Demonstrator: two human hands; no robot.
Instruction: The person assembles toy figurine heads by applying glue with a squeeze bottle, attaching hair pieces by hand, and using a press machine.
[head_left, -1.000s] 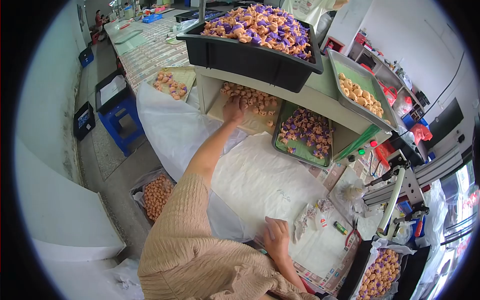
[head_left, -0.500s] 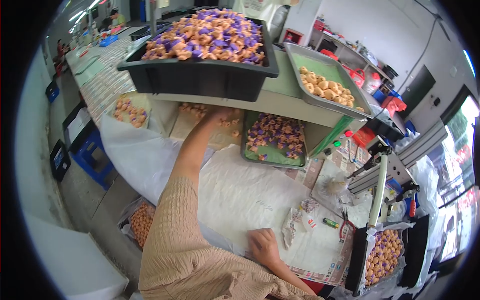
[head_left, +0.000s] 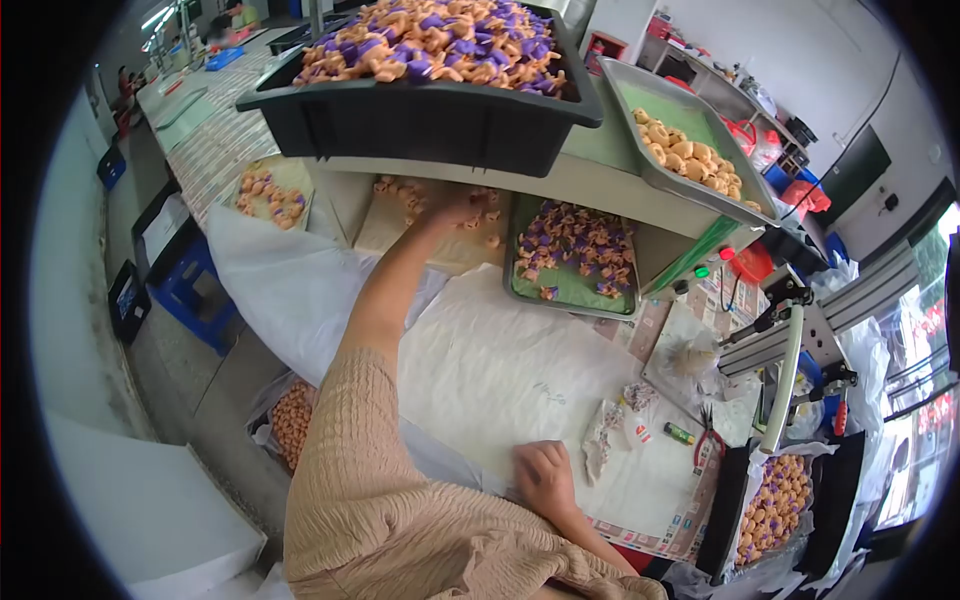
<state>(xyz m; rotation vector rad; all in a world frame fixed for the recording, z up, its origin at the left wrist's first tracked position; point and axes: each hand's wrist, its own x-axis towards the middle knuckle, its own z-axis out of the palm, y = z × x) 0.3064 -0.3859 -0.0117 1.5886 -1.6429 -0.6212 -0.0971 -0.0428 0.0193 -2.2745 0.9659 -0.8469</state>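
So the left hand (head_left: 463,208) is reaching in under the shelf (head_left: 570,186), right at the little peach pieces (head_left: 403,195) scattered on a tan sheet (head_left: 385,228). Fingers look bent and close together, but I can't tell if one's pinched in there. Right hand (head_left: 547,478) is down near the body, fingers loosely curled over the white paper (head_left: 490,350); can't tell if anything's under them. Those pieces are knobbly and rounded, kinda matte. Just right of them there's a metal tray (head_left: 572,290) with a green liner and purple-and-peach bits, its rim poking out past the shelf edge. Overhead, a stiff black tub (head_left: 420,125) is heaped with more, so the reach goes through a low slot. Wrinkly paper stretches broad and flat between the hands, slick, filmy plastic (head_left: 290,270) on its left, red-handled pliers (head_left: 708,442) near its right edge.
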